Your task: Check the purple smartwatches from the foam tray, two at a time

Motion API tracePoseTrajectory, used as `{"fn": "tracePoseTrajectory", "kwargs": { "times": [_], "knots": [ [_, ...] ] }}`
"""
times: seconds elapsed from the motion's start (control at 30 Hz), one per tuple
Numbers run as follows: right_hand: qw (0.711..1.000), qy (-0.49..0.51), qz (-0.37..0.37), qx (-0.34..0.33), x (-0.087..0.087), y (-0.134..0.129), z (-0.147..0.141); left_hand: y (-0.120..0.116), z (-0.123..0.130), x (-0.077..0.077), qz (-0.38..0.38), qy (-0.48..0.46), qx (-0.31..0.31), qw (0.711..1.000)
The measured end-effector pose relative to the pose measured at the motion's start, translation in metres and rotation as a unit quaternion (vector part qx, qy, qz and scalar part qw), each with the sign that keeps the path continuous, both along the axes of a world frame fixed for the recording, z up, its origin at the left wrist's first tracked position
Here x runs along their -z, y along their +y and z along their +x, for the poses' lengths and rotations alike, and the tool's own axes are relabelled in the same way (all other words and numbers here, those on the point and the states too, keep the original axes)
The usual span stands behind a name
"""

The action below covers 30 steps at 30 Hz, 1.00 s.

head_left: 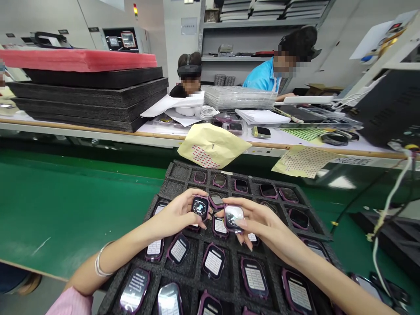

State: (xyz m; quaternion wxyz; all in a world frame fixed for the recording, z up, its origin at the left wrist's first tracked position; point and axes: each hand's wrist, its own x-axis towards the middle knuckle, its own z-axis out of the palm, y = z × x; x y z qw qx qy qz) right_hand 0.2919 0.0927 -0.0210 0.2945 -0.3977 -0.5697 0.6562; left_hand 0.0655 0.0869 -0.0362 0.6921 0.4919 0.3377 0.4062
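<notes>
My left hand (185, 209) grips a smartwatch (200, 207) with a purple case, its lit screen showing a dial. Beside it, my right hand (259, 218) holds a second smartwatch (234, 216), whose bright screen carries glare and part of a dial, with the thumb at its lower edge. Both hands are above a black foam tray (197, 275) divided into square compartments. Several purple-cased watches lie in these, such as a watch (214, 261) with white rows on its screen. Watches in the back row, like this dark one (241, 185), have unlit screens.
A green work surface (82, 197) extends to the left. Behind the tray is a bench shelf holding stacked black foam trays (88, 100), pink foam (82, 60), papers (262, 116) and clear plastic trays (239, 96). Yellow sheets (213, 146) hang at its edge. Cables (377, 236) hang at right; two people sit beyond.
</notes>
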Motion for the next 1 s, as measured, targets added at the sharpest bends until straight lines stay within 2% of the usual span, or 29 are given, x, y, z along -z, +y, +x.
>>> {"fn": "tracePoseTrajectory", "kwargs": {
  "times": [0.23,0.57,0.63,0.83,1.0],
  "knots": [
    [0.999,-0.006,0.034,-0.009,0.0016,-0.0026,0.0021,-0.0020,0.0003,0.0003,0.008,0.010,0.014,1.000],
    [0.999,-0.013,0.041,-0.010,0.0021,-0.0040,0.0021,-0.0022,0.0003,-0.0013,0.020,0.038,0.028,0.999],
    [0.999,0.007,0.033,-0.009,0.0032,-0.0038,0.0017,-0.0017,-0.0008,0.0008,0.038,0.051,0.022,0.998],
    [0.999,0.037,0.009,-0.023,0.0024,-0.0027,-0.0005,0.0011,-0.0048,0.0072,0.172,0.141,-0.042,0.974],
    [0.998,0.048,0.009,-0.026,0.0041,-0.0015,0.0001,-0.0017,-0.0063,0.0039,0.167,0.181,-0.022,0.969]
  ]
}}
